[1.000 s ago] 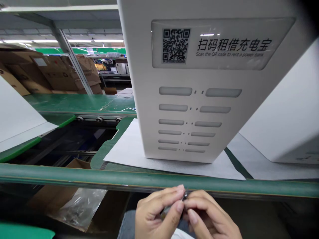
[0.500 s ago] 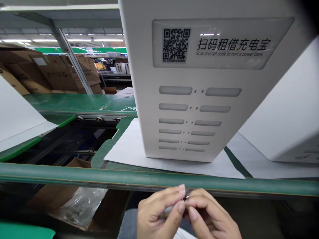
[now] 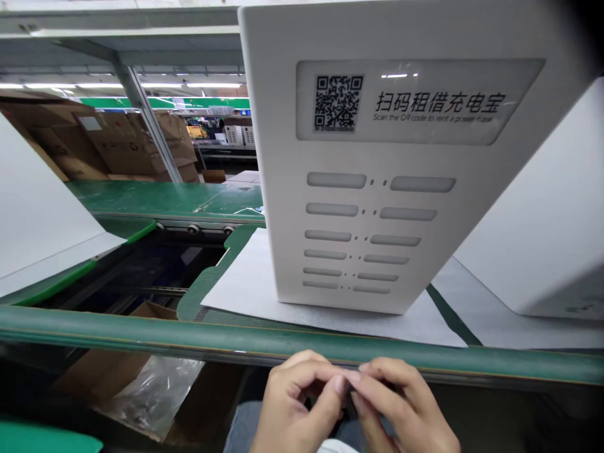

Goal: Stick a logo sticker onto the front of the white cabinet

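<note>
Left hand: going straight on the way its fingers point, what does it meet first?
Probably the right hand: the left hand points sideways at it, fingertips touching; anything pinched between them is hidden.

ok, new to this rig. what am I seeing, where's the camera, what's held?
One view only, from a camera on the worker's head, looking forward and down. No robot: the bare hands at the bottom are the wearer's, left hand and right hand, together pinching a small dark part, too hidden to identify. Beyond the green rail stands a white cabinet with a QR code and rows of slots, on a white sheet. A second white cabinet stands to its right. Lower left, a cardboard box with a clear plastic bag.
</note>
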Tool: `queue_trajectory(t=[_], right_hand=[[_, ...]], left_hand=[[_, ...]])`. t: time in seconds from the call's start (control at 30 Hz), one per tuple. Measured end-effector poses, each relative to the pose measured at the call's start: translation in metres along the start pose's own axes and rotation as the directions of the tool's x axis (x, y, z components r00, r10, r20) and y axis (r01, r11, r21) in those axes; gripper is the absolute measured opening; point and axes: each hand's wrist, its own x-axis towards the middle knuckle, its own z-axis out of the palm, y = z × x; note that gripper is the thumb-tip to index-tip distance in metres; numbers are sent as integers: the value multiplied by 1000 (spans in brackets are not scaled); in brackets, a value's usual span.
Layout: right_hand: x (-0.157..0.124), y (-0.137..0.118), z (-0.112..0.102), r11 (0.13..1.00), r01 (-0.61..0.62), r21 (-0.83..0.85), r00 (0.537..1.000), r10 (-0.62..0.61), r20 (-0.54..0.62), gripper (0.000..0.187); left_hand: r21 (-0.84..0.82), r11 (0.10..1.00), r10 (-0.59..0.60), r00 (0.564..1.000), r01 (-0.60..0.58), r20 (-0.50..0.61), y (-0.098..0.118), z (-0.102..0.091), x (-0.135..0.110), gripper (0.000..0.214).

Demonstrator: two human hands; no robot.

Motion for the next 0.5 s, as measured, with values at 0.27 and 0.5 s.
queue_trajectory(t=[0.27, 0.5], right_hand=[[0, 21, -20, 909, 377, -177, 921, -347, 175, 26], [0, 30, -32, 852, 485, -197, 868, -442, 227, 29]], left_hand=[[-313, 889, -328, 942, 333, 71, 4, 4, 2, 27], [-672, 552, -654, 756, 494, 19, 4, -14, 26, 7]])
